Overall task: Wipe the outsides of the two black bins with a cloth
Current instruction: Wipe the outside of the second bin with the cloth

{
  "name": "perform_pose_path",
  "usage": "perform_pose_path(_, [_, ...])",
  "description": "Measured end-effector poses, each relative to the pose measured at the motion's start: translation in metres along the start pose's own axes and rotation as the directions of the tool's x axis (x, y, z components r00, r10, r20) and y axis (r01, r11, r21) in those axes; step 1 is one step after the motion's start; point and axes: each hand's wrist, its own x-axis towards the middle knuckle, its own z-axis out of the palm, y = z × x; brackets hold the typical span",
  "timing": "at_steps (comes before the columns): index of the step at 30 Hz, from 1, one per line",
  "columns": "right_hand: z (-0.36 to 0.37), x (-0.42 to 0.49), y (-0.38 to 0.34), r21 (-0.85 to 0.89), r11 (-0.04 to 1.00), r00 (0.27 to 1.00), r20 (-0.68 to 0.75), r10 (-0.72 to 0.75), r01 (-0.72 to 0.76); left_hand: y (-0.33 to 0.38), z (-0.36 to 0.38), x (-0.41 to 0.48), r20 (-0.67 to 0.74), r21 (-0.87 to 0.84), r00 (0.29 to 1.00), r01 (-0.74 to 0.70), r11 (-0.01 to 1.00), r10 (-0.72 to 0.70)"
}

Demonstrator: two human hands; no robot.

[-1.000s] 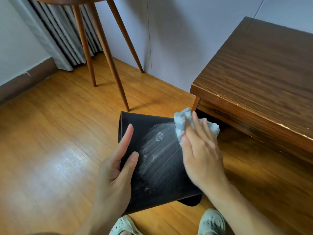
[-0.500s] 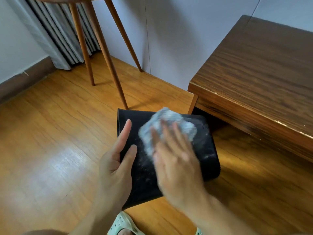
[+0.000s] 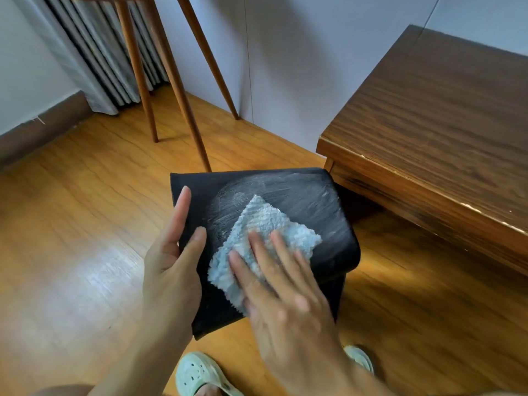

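Observation:
One black bin (image 3: 303, 195) lies on its side above the wooden floor, its upper face streaked with pale wipe marks. My left hand (image 3: 171, 252) holds its left edge, thumb on top and fingers straight along the side. A light blue fluffy cloth (image 3: 257, 224) lies flat on the bin's face. My right hand (image 3: 285, 295) presses down on the cloth with straight, spread fingers. Only this one bin is in view.
A dark wooden table (image 3: 434, 132) stands close on the right, its corner just above the bin. Slanted legs of a wooden stool (image 3: 183, 90) rise behind the bin. A grey curtain (image 3: 94, 52) hangs at the back left. My pale green shoes (image 3: 197, 375) are below.
My right hand has dragged the cloth from the bin's far right corner down and left to its middle. The bin has tilted a little, and fresh streaks show on its far part.

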Motion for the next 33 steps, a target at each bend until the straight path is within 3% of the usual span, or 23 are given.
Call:
perform_pose_path(2, [-0.006,0.01,0.022,-0.021,1.0,1.0,-0.019,0.014,-0.014,0.0,-0.001,0.0,0.007,-0.003,1.0,-0.019,1.0,0.019])
perform_pose_path(5, [-0.022,0.035,0.068,0.049,0.953,0.952,-0.06,0.302,-0.299,0.0,-0.002,-0.004,0.061,0.031,0.995,-0.075,0.997,0.073])
perform_pose_path(7, [-0.023,0.04,0.066,0.082,0.92,0.921,-0.042,0.387,-0.382,-0.003,0.0,-0.008,0.101,0.088,0.989,-0.113,0.99,0.104])
perform_pose_path(12, [-0.003,0.025,0.011,0.086,0.996,1.0,-0.007,0.007,-0.007,-0.012,-0.001,-0.01,0.212,0.172,0.963,-0.203,0.964,0.165])
perform_pose_path(14, [-0.007,0.039,0.035,0.105,0.992,0.996,-0.049,0.078,-0.073,-0.014,-0.002,-0.014,0.223,0.155,0.958,-0.22,0.963,0.183])
perform_pose_path(17, [-0.018,0.053,0.064,0.258,0.898,0.925,-0.038,0.379,-0.357,-0.015,0.0,-0.022,0.268,0.176,0.935,-0.285,0.942,0.232])
perform_pose_path(18, [-0.016,0.051,0.056,0.255,0.9,0.925,-0.044,0.377,-0.354,-0.015,0.0,-0.02,0.267,0.179,0.934,-0.29,0.94,0.237])
perform_pose_path(22, [0.005,0.018,-0.003,0.173,0.985,0.999,-0.031,0.024,-0.018,-0.019,-0.003,-0.01,0.239,0.122,0.945,-0.26,0.958,0.226])
perform_pose_path(24, [0.0,0.024,0.012,0.152,0.988,0.999,-0.035,0.016,-0.011,-0.019,-0.003,-0.011,0.231,0.091,0.949,-0.242,0.966,0.216])
perform_pose_path(27, [-0.016,0.041,0.059,0.154,0.95,0.956,-0.064,0.285,-0.273,-0.017,-0.006,-0.015,0.208,0.127,0.955,-0.243,0.962,0.213])
perform_pose_path(30, [-0.036,0.046,0.089,0.331,0.768,0.813,-0.007,0.582,-0.548,-0.01,-0.011,-0.017,0.247,0.145,0.939,-0.281,0.948,0.241])
perform_pose_path(33, [-0.044,0.045,0.089,0.55,0.645,0.755,-0.037,0.654,-0.531,-0.005,-0.01,-0.017,0.242,0.08,0.943,-0.254,0.964,0.229])
